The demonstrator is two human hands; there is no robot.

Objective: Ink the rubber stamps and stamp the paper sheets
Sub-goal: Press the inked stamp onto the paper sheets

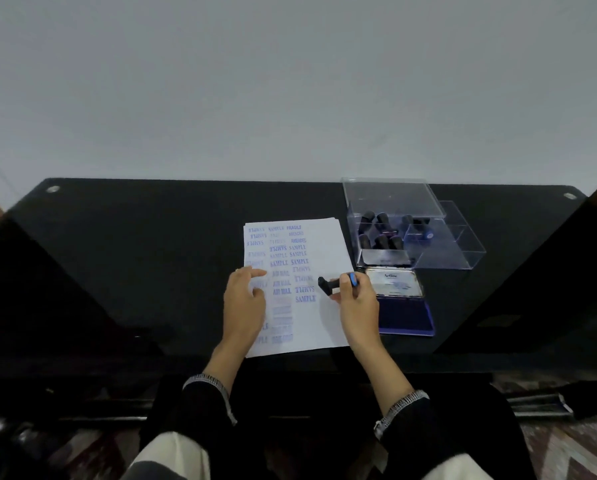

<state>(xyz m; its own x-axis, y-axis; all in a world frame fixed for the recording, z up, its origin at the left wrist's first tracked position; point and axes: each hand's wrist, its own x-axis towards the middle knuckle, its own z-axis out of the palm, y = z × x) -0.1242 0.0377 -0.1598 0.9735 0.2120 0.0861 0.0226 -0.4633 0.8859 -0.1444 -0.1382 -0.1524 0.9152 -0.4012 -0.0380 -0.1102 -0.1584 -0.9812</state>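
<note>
Hands work over a stack of paper sheets (324,244) on a black glass table (134,258). The left hand (243,303) lies flat on the top sheet with its fingers straight and relaxed, pinning the paper; under and just beyond those fingertips run columns of blue imprints reading SAMPLE, FRAGILE and AIR MAIL. The right hand (354,299) has its fingers curled round a rubber stamp (336,284) with a black body and blue cap, held tilted on its side, its printing end pointing away from the knuckles toward the left hand and hanging just above the sheet's unmarked right portion. Just outside the right hand's knuckles lies the open ink pad (406,317), its lid raised and its dark blue felt exposed. Beyond the pad, past the reach of the curled fingers, a clear plastic box (428,252) holds more black-handled stamps. The stamp seems to be between inking and pressing. To make a clean mark, the fingers should probably turn the stamp upright, bring its face down square on bare paper beside the last SAMPLE, press evenly without rocking, and lift straight up while the left fingers hold the sheet still.
</note>
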